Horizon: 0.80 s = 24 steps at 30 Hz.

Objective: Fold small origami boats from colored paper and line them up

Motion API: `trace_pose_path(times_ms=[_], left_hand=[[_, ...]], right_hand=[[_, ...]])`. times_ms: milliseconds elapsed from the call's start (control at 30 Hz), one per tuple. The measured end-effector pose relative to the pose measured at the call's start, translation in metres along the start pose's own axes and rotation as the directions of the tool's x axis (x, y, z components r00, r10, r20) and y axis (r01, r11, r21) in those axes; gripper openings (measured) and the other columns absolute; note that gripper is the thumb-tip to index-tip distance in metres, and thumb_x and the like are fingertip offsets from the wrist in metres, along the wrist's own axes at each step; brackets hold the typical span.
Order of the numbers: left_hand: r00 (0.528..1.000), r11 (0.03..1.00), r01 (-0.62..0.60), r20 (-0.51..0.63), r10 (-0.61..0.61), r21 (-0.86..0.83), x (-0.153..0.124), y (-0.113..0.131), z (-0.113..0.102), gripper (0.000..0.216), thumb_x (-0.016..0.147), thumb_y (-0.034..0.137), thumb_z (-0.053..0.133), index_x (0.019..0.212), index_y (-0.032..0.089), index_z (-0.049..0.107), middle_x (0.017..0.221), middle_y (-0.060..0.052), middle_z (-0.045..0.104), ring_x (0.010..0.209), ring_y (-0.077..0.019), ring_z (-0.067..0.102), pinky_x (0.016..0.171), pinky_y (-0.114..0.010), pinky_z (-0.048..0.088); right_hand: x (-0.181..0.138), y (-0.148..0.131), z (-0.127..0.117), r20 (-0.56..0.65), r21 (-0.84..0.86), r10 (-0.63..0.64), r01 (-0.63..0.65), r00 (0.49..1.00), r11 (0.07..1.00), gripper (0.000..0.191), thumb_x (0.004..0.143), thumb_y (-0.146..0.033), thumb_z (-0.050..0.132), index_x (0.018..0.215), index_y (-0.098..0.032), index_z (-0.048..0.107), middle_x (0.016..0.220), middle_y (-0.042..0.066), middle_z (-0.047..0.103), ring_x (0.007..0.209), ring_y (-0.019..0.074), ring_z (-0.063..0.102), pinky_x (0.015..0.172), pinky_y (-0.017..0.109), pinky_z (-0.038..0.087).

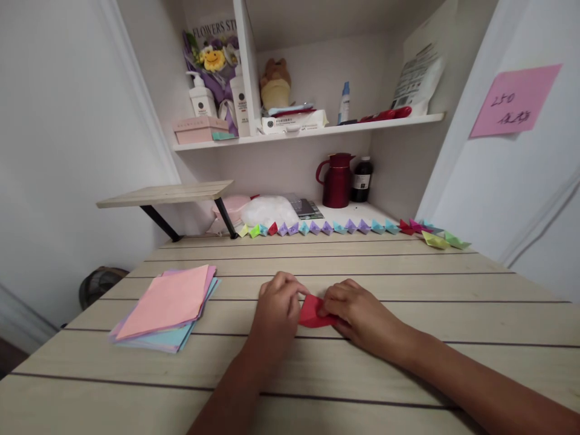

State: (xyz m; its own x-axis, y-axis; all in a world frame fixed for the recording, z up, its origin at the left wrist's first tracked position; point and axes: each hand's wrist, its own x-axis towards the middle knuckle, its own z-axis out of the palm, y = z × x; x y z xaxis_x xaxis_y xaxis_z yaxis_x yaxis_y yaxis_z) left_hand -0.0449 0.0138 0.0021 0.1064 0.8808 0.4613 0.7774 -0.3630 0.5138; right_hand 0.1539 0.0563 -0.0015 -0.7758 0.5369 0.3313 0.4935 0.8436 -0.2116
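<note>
A small folded piece of red paper (312,314) lies on the pale wooden table (408,362), near its middle. My left hand (275,308) has its fingers curled and pinches the paper's left edge. From the right, my right hand (357,311) presses down on the paper with bent fingers. Both hands touch the paper at once; part of it is hidden under my fingers.
A stack of coloured paper sheets (167,308) lies to the left. A row of small folded paper boats (326,228) lines the table's far edge. Behind stand a red jug (336,180), a dark bottle (362,179), and shelves (308,130) with bottles and boxes.
</note>
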Motion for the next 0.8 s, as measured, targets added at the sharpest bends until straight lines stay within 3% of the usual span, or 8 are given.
trace_pose_path(times_ms=[133,300,433,600,700,800], left_hand=[[0.973,0.999,-0.037,0.23,0.027,0.039,-0.003,0.009,0.006,0.014,0.086,0.02,0.052,0.083,0.024,0.065,0.088,0.0,0.066,0.089,-0.0181,0.059,0.087,-0.035,0.036],[0.957,0.997,-0.007,0.289,-0.015,0.073,-0.003,0.004,0.007,0.024,0.092,0.026,0.042,0.085,0.023,0.065,0.091,-0.001,0.064,0.091,-0.0179,0.057,0.083,-0.034,0.036],[0.945,0.999,0.01,0.326,-0.026,0.051,-0.002,0.005,0.002,0.03,0.094,0.028,0.037,0.086,0.023,0.066,0.091,-0.001,0.064,0.093,-0.018,0.056,0.084,-0.034,0.035],[0.951,0.997,0.073,0.3,-0.073,0.009,-0.004,0.007,0.003,0.015,0.079,0.036,0.064,0.088,0.025,0.066,0.095,-0.001,0.064,0.096,-0.0206,0.056,0.088,-0.036,0.035],[0.972,0.994,0.11,0.205,-0.113,0.026,-0.003,0.004,0.01,0.005,0.079,0.024,0.062,0.078,0.023,0.066,0.087,-0.001,0.064,0.087,-0.0184,0.057,0.083,-0.034,0.037],[0.975,0.986,0.166,0.147,-0.167,0.015,0.0,0.002,0.016,0.011,0.08,0.021,0.059,0.071,0.022,0.065,0.083,0.0,0.063,0.083,-0.0171,0.058,0.082,-0.033,0.037]], right_hand=[[0.0,0.0,-0.001,0.0,0.035,0.029,-0.029,1.0,0.999,0.015,0.085,-0.014,0.055,0.087,-0.022,0.068,0.086,0.004,0.068,0.083,0.0198,0.059,0.082,0.035,0.037],[-0.001,0.009,0.0,-0.017,0.182,0.079,-0.075,0.997,0.98,0.021,0.081,-0.009,0.056,0.09,-0.023,0.068,0.09,0.003,0.07,0.088,0.0195,0.061,0.084,0.034,0.041],[-0.001,0.023,0.001,-0.044,0.293,0.119,-0.101,0.992,0.951,0.015,0.08,-0.013,0.061,0.084,-0.024,0.07,0.099,0.004,0.069,0.095,0.0205,0.061,0.088,0.035,0.043],[-0.001,0.032,0.003,-0.039,0.362,0.198,-0.171,0.98,0.916,0.009,0.084,-0.025,0.063,0.079,-0.024,0.07,0.106,0.005,0.067,0.1,0.0217,0.06,0.092,0.038,0.043],[0.0,0.032,0.005,-0.038,0.346,0.22,-0.194,0.975,0.918,0.013,0.085,-0.027,0.061,0.076,-0.023,0.069,0.105,0.006,0.068,0.098,0.0218,0.06,0.091,0.04,0.043],[0.001,0.03,0.008,-0.046,0.315,0.238,-0.212,0.97,0.925,0.014,0.085,-0.028,0.061,0.073,-0.022,0.067,0.104,0.005,0.068,0.096,0.0217,0.06,0.091,0.041,0.042]])
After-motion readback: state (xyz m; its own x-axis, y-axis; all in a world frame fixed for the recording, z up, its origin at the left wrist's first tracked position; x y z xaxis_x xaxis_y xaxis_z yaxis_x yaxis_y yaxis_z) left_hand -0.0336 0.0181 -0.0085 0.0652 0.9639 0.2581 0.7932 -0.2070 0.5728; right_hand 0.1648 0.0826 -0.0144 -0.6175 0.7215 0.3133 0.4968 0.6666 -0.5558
